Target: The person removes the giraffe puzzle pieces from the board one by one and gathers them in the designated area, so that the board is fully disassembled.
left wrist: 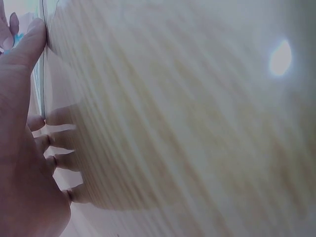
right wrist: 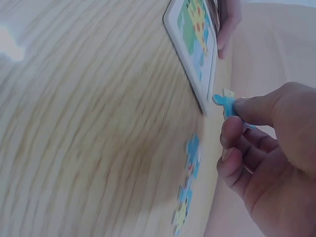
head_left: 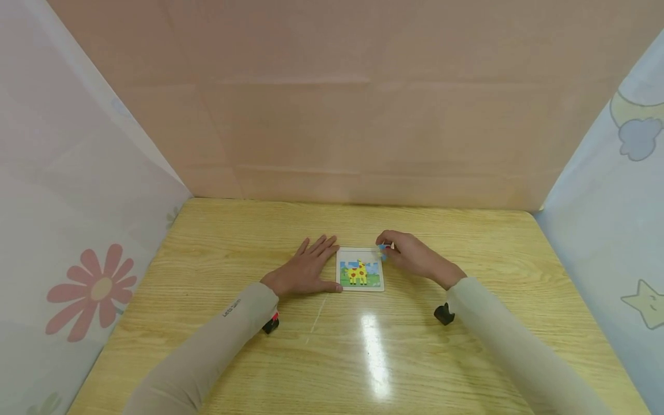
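A small white-framed puzzle board [head_left: 359,254] lies on the table, with a yellow giraffe picture [head_left: 358,274] filling its lower part and a bare strip along the top. Spread flat at its left side, my left hand [head_left: 305,272] touches the frame's left corners with thumb and forefinger. My right hand [head_left: 412,253] pinches a blue puzzle piece [right wrist: 227,104] between thumb and fingers, just off the board's upper right corner. Below that hand in the right wrist view lie loose puzzle pieces, one blue [right wrist: 193,154] and one with yellow [right wrist: 181,213]; the hand mostly hides them in the head view.
The wooden table [head_left: 249,369] reaches back to a plain pinkish-brown cloth wall [head_left: 332,132]. Patterned cloth stands on the left [head_left: 57,173] and right [head_left: 607,230]. A bright light reflection falls on the tabletop in front of the board.
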`<state>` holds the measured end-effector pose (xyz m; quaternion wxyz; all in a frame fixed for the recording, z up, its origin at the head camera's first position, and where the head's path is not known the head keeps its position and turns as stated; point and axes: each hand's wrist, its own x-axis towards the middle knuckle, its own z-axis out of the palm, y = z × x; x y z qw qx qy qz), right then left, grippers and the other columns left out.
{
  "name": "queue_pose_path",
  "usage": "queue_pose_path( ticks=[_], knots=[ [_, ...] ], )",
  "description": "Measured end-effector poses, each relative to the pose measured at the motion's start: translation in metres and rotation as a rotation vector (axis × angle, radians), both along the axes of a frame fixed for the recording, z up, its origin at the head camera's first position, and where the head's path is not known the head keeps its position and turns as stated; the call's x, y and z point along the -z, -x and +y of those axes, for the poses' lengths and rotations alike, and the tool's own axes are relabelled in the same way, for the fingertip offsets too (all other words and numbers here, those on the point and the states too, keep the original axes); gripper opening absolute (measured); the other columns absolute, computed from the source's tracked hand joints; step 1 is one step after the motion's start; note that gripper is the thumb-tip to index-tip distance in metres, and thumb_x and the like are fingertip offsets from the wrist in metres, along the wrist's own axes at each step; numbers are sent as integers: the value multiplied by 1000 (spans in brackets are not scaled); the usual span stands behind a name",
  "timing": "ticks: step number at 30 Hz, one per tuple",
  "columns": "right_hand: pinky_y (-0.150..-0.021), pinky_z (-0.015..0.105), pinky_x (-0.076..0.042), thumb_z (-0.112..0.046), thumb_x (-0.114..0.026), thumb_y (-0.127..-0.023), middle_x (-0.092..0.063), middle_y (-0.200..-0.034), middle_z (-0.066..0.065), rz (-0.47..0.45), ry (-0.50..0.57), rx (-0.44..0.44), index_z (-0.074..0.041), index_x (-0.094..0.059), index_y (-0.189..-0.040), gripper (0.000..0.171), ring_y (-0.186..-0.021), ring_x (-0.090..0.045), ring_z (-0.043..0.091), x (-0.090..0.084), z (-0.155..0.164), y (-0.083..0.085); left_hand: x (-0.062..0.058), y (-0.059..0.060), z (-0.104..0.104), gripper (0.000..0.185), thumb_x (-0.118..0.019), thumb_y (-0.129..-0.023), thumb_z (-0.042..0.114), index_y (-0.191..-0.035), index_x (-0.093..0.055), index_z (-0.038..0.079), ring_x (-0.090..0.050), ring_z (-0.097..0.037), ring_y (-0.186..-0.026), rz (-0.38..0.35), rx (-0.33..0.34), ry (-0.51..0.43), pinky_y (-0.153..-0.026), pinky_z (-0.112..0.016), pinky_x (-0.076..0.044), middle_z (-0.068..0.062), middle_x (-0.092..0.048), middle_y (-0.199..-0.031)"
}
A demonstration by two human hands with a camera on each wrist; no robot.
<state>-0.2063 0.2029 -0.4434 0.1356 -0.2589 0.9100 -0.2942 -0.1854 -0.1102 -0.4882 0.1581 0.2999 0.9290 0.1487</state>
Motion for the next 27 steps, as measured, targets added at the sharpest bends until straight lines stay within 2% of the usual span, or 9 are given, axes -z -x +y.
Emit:
queue_pose_path(
  ticks=[7, 17, 24, 27],
  knots=[
    [-71, 30, -51, -8, -56, -110, -73, -117, 16, -13, -8, 31, -1, -64, -132, 24, -78, -56, 16, 0, 22, -1, 0, 0, 0, 109, -58, -94, 80, -173, -16, 19, 4, -24, -171, 1, 7, 1, -138, -57, 2, 1, 1, -183],
    [-68, 27, -48, -7, -55, -110, -70, -119, 18, -16, -30, 114, -3, -63, -131, 24, -76, -55, 16, 7, 59, -7, 1, 0, 0, 110, -56, -94, 82, -173, -15, 18, 4, -25, -171, 12, 14, 9, -138, -58, 2, 0, 1, -183],
    [-62, 26, -45, -10, -55, -111, -69, -117, 20, -18, -46, 147, -1, -61, -132, 24, -70, -51, 14, 4, 78, -8, 1, 1, 0, 110, -56, -94, 81, -173, -15, 17, 5, -25, -171, 8, 12, -2, -137, -58, 3, -1, 1, -183],
    [-65, 26, -46, -11, -54, -111, -69, -117, 19, -22, -55, 160, -1, -61, -131, 23, -72, -53, 14, 4, 85, -8, 2, 1, 0, 110, -55, -94, 82, -173, -14, 18, 5, -25, -171, 9, 16, 8, -137, -57, 3, 0, 2, -183]
  ],
)
